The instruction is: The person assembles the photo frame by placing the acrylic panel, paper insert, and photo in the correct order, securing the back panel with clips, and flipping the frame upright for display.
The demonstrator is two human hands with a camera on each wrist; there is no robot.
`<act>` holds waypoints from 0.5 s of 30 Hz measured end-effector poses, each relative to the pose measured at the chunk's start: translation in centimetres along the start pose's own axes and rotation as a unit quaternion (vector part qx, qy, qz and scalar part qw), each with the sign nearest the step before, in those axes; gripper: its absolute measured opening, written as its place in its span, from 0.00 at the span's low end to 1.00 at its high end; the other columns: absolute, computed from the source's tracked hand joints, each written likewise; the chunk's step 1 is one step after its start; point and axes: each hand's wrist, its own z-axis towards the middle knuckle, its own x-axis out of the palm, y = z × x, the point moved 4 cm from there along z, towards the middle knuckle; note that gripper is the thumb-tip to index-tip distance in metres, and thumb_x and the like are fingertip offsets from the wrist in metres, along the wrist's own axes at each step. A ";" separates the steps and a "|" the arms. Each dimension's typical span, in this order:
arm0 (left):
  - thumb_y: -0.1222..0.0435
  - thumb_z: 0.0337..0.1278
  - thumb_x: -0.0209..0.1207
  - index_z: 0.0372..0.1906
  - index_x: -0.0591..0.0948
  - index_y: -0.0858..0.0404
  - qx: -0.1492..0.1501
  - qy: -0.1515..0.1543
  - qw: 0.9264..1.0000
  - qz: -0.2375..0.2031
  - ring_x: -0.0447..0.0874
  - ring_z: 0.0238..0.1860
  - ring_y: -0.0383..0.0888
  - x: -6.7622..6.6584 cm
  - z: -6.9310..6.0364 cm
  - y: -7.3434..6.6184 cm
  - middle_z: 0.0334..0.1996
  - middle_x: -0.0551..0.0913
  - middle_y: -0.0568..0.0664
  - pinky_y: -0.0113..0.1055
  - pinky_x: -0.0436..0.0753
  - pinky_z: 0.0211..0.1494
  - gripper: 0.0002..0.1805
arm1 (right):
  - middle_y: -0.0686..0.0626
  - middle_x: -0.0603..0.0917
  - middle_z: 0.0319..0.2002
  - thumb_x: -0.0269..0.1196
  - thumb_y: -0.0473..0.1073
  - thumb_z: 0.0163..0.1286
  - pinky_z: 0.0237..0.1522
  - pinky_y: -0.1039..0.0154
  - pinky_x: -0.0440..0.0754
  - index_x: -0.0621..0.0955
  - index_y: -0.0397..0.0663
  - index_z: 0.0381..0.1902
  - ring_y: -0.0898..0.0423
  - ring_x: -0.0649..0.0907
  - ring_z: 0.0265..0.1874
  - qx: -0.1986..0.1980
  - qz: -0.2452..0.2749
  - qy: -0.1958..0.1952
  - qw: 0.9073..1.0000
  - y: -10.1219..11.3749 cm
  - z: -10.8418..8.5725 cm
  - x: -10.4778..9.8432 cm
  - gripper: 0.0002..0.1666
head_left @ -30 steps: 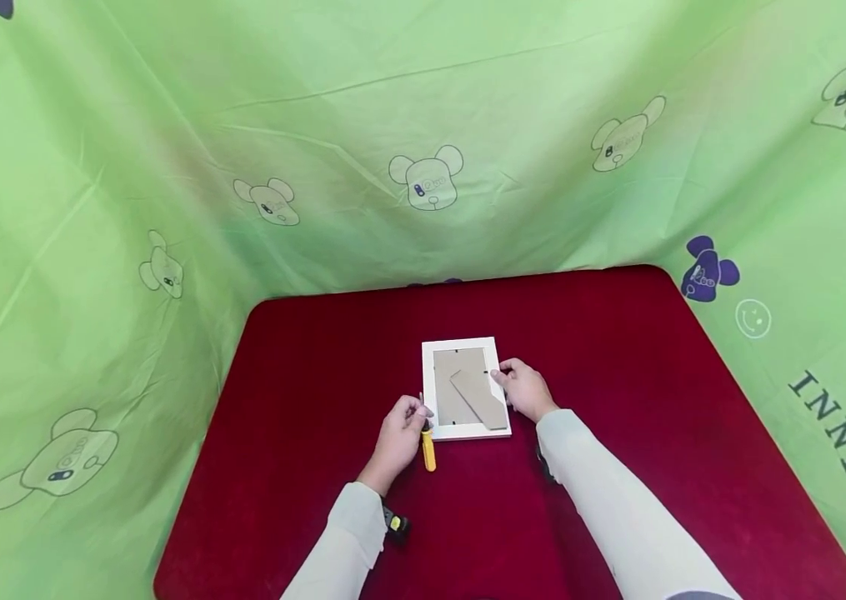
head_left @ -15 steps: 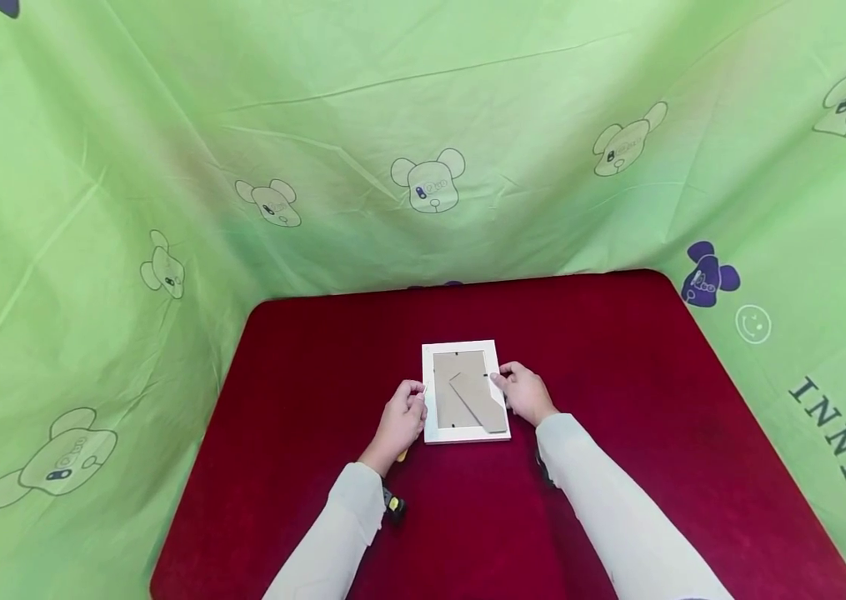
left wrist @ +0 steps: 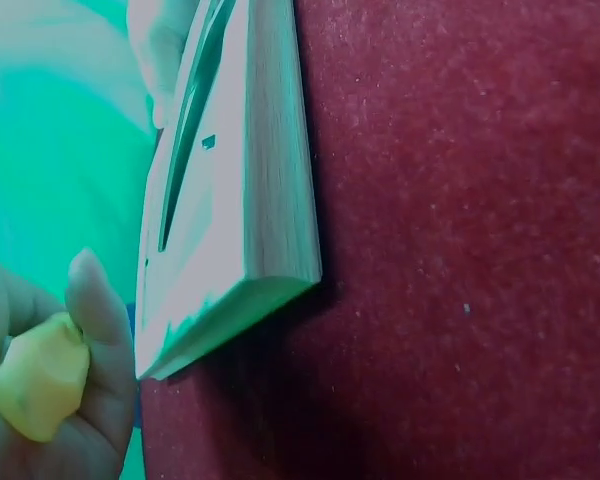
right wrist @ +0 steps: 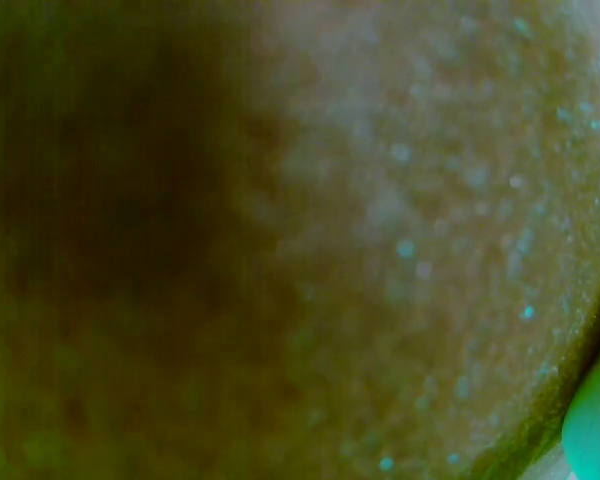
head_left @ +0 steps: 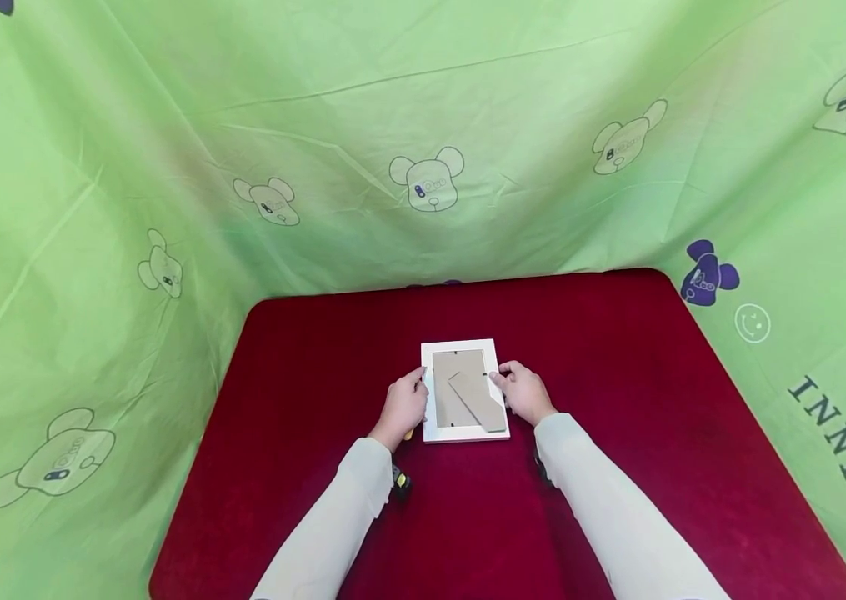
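Observation:
A white picture frame (head_left: 465,433) lies back side up on the red table, its brown backing board (head_left: 448,400) and angled stand leg (head_left: 478,402) showing. Small dark tabs sit around the backing. My left hand (head_left: 402,404) is at the frame's left edge, holding a yellow-handled screwdriver (left wrist: 42,378). In the left wrist view the handle's end shows in the curled fingers; the tip cannot be made out. With thumb and fingers, my right hand (head_left: 524,392) grips the frame's right edge. The right wrist view is a dark, blurred close-up.
The red cloth-covered table (head_left: 332,350) has rounded corners. Behind it and along both sides hangs a green curtain (head_left: 347,242) printed with bear heads. Small dark devices, such as the wrist camera (head_left: 400,482), are worn at the wrists.
The screwdriver's yellow handle, which hung below my left fingers, now lies back in the palm. My left hand has moved from the frame's lower left corner up its left side. The right hand stays put.

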 end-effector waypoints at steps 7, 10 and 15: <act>0.70 0.69 0.41 0.67 0.71 0.66 -0.025 0.003 0.998 0.058 0.74 0.13 0.40 0.8 0.7 -0.3 0.60 0.75 0.61 0.32 0.78 0.18 0.24 | 0.45 0.82 0.36 0.58 0.54 0.73 0.24 0.59 0.77 0.74 0.41 0.58 0.54 0.80 0.21 0.003 0.003 0.000 1.000 -0.4 0.2 0.1 0.26; 0.70 0.67 0.42 0.65 0.73 0.65 -0.025 -0.010 0.997 0.073 0.74 0.12 0.39 0.9 1.1 -0.4 0.53 0.80 0.63 0.32 0.78 0.17 0.24 | 0.45 0.83 0.36 0.58 0.54 0.73 0.25 0.59 0.77 0.74 0.42 0.57 0.53 0.81 0.21 0.004 0.001 -0.004 1.000 -0.4 0.2 0.1 0.25; 0.70 0.65 0.48 0.63 0.76 0.62 -0.044 -0.022 0.996 0.070 0.74 0.08 0.38 0.9 1.4 -0.1 0.21 0.82 0.53 0.32 0.78 0.17 0.23 | 0.45 0.83 0.36 0.57 0.54 0.73 0.27 0.60 0.78 0.74 0.42 0.57 0.54 0.81 0.21 0.001 -0.006 -0.005 1.000 -0.3 0.2 0.0 0.25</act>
